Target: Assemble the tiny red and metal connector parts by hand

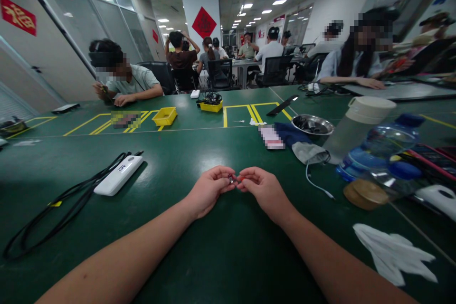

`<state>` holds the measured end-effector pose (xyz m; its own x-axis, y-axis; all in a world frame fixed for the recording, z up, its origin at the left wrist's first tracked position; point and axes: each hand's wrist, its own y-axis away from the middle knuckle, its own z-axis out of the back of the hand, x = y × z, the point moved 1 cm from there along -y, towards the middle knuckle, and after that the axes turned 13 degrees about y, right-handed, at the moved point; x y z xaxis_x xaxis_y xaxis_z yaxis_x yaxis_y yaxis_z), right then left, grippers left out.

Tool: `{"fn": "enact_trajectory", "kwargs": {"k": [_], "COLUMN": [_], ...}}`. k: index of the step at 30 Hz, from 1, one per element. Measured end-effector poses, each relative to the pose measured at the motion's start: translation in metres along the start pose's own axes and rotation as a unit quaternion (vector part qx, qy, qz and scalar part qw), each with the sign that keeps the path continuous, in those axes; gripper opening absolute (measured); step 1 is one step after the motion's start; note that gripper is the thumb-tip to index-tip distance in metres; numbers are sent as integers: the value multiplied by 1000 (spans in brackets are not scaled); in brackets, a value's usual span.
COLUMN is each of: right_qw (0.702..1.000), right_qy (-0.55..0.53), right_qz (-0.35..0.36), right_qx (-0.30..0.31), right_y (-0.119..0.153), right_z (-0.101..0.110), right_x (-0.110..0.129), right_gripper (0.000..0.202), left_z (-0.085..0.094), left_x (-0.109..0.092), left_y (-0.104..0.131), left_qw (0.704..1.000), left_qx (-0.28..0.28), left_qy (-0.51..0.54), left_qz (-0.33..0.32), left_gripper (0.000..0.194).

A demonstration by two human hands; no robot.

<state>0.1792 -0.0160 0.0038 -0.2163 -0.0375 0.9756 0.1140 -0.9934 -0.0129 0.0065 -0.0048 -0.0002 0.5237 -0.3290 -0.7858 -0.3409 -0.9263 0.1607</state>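
Above the green table, near the middle of the view, my two hands meet at the fingertips. My left hand is closed in a pinch on a small shiny metal piece, too small to identify. Pinched in my right hand is a small orange-red piece, mostly covered by the fingers. The two small pieces lie close together; whether they touch I cannot tell.
On the left lies a white power bank with black cables. Yellow trays, a metal bowl, bottles and a white cloth are also on the table. Several people sit beyond.
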Motion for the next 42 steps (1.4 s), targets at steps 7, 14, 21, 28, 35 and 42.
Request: {"fn": "enact_trajectory", "kwargs": {"k": [7, 14, 21, 28, 35, 42], "right_qw": [999, 999, 1000, 998, 992, 992], "right_qy": [-42, -41, 8, -51, -104, -101], "right_qz": [-28, -28, -16, -45, -73, -74], "right_qx": [-1, 1, -3, 3, 14, 15], "right_y": [2, 1, 2, 1, 0, 0], "right_z": [1, 1, 3, 2, 2, 2], "right_x": [4, 2, 0, 1, -2, -1], "right_gripper": [11, 16, 15, 14, 13, 14], "left_z": [1, 0, -2, -3, -3, -2], "left_x": [2, 1, 1, 2, 1, 3], "left_y": [-1, 0, 0, 0, 1, 0], "left_qw": [1000, 999, 999, 999, 999, 998], "left_qx": [-7, -10, -5, -6, -28, -15], "left_qy": [-19, -26, -36, -37, -35, -54], "left_qz": [-18, -19, -14, -15, -8, -17], "left_gripper": [20, 18, 21, 19, 19, 22]}}
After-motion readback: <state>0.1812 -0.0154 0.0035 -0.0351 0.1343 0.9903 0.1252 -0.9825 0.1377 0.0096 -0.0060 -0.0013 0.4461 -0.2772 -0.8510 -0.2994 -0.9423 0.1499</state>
